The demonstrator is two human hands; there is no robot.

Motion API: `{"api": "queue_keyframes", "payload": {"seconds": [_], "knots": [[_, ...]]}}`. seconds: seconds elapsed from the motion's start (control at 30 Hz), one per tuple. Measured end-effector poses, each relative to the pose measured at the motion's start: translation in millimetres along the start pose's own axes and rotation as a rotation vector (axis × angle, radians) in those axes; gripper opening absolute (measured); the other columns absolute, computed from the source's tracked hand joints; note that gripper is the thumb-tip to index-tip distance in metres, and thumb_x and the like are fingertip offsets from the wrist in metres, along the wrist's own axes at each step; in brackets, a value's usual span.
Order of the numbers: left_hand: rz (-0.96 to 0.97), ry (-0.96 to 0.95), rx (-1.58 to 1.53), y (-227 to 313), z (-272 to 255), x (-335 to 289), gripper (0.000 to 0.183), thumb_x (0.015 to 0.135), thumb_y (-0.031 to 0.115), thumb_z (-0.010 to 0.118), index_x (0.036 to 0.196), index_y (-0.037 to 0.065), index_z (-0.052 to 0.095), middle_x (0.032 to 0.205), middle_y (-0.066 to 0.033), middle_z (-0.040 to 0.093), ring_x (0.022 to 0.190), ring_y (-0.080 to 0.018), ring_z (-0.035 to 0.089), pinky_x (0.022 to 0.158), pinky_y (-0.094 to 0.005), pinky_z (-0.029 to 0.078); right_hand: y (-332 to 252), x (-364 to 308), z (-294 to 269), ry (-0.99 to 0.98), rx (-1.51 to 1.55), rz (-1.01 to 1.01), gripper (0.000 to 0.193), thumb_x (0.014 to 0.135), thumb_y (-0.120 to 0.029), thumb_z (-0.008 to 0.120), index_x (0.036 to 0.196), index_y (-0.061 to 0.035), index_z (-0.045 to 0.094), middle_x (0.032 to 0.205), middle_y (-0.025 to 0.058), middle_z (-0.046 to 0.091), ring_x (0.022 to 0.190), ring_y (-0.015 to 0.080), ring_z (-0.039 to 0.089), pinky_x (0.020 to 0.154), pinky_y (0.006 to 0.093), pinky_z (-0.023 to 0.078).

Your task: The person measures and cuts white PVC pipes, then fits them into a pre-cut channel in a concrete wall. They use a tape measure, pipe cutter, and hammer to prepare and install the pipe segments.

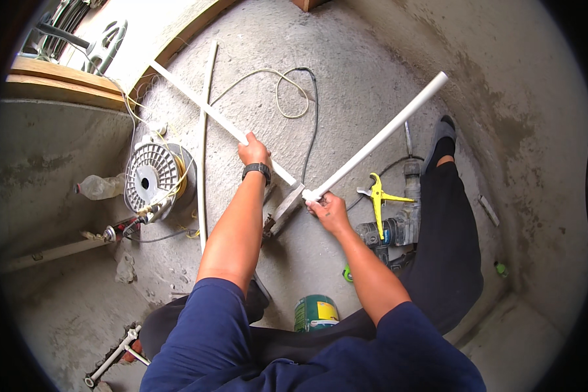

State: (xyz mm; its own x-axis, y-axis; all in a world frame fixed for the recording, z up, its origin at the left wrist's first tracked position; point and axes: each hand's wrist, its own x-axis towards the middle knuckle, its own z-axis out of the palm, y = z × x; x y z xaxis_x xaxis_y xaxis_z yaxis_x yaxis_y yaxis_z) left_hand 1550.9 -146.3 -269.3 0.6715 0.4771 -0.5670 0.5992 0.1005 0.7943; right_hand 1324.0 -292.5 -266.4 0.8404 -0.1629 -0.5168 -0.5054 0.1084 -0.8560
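My left hand [255,151], with a black watch at the wrist, is closed around a long white plastic pipe [189,93]. The pipe slants from the wooden sill down to a flat grey metal tool [286,209] in front of me. The tool looks like a pipe-welding iron, but its kind is not certain. My right hand [330,212] pinches a white pipe fitting [312,195] beside the tool's upper end. From this fitting a second white pipe [385,135] rises toward the far right. Whether either piece touches the tool is too small to tell.
A wire spool [149,176] and plastic bottle [102,187] are left. Another pipe [206,144] lies near a loose cable [279,91]. At right, a yellow pipe cutter [377,197] rests on a power drill [398,228]. A green can [315,311] stands close to me.
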Motion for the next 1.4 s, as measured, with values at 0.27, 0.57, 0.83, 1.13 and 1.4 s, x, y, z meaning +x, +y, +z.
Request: {"api": "queue_keyframes", "payload": {"seconds": [0.27,0.57,0.83,1.13,1.4], "knots": [[0.065,0.024,0.114,-5.8,0.2,5.7,0.047,0.102,0.041,0.052,0.09,-0.004,0.053,0.067,-0.0144,0.058,0.048,-0.0272,0.062,0.047,-0.0421,0.053,-5.5,-4.4,3.0,0.055,-0.089,-0.089,0.019,0.092,-0.006,0.074,0.106,0.0049,0.07,0.086,0.0063,0.074,0.075,0.0096,0.067,0.068,0.0258,0.056],[0.059,0.028,0.104,-0.3,2.5,-2.6,0.047,0.103,0.041,0.05,0.086,-0.003,0.053,0.064,-0.0137,0.058,0.048,-0.0269,0.062,0.046,-0.0421,0.053,-8.2,-6.0,7.6,0.113,-0.124,-0.114,0.023,0.087,-0.012,0.078,0.104,0.0021,0.071,0.087,0.0131,0.076,0.077,0.0156,0.072,0.071,0.0314,0.056],[-0.006,0.07,0.136,-4.9,4.9,4.9,0.048,0.101,0.038,0.05,0.081,-0.005,0.054,0.062,-0.0164,0.059,0.049,-0.0307,0.064,0.048,-0.0456,0.053,-8.9,-6.3,8.1,0.152,-0.199,-0.192,0.024,0.085,-0.013,0.08,0.103,0.0012,0.072,0.088,0.0149,0.076,0.078,0.0197,0.073,0.071,0.0337,0.056],[-0.022,0.124,0.404,-29.0,7.6,35.1,0.052,0.098,0.038,0.05,0.106,-0.013,0.06,0.101,-0.0336,0.068,0.096,-0.0462,0.068,0.088,-0.0506,0.052,-15.8,-8.0,11.5,0.194,-0.208,-0.208,0.022,0.085,-0.015,0.08,0.099,0.0004,0.073,0.086,0.0159,0.075,0.077,0.0231,0.073,0.071,0.0357,0.056],[-0.013,0.096,0.411,-24.9,5.2,29.7,0.061,0.094,0.045,0.057,0.107,-0.014,0.061,0.103,-0.035,0.069,0.104,-0.0481,0.067,0.095,-0.0505,0.049,-16.5,-7.4,12.3,0.204,-0.216,-0.299,0.021,0.086,-0.014,0.079,0.1,0.0001,0.073,0.089,0.0181,0.074,0.08,0.0286,0.074,0.072,0.0367,0.056]]}}
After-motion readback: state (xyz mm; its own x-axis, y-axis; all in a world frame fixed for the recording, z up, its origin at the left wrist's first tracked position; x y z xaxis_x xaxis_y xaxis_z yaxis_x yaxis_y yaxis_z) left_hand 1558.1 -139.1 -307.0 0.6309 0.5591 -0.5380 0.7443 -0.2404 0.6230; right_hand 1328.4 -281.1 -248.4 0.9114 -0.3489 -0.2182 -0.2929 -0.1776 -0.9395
